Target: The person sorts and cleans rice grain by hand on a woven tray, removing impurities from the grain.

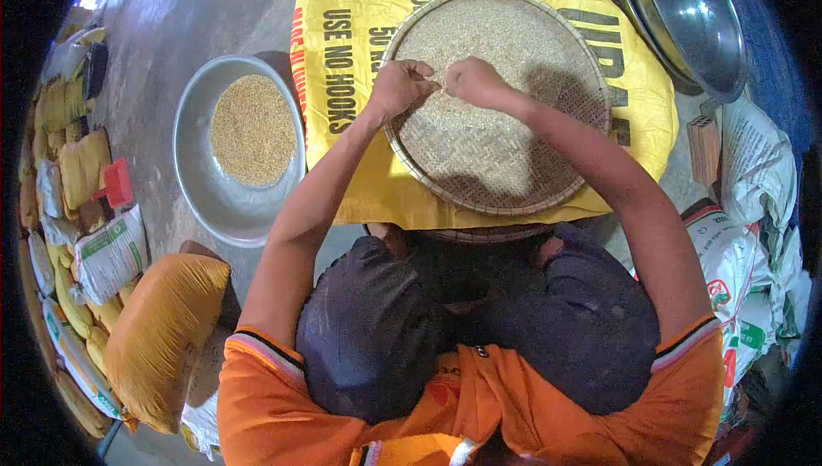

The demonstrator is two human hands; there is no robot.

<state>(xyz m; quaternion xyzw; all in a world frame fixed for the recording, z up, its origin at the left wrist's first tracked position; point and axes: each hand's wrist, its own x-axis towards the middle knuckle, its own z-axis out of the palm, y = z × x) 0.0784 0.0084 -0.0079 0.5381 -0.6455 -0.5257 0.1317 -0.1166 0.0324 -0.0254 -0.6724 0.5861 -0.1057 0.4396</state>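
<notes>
A round woven bamboo tray (505, 176) lies in front of me with pale grains (484, 25) spread over its far and middle parts. My left hand (401, 89) is over the tray's left edge, its thumb and fingers pinched together. Close beside it, above the grains, my right hand (476, 83) is also closed, fingertips turned toward the left ones. Whatever the fingertips hold is too small to make out. Under the tray a yellow printed sack (334, 188) is laid out on the floor.
To the left stands a metal basin (193, 183) holding golden grain (251, 129). Large metal bowls (698, 20) are at the far right, near a brick (704, 151). A full orange sack (167, 342) sits at the near left; white sacks (758, 158) lie at the right.
</notes>
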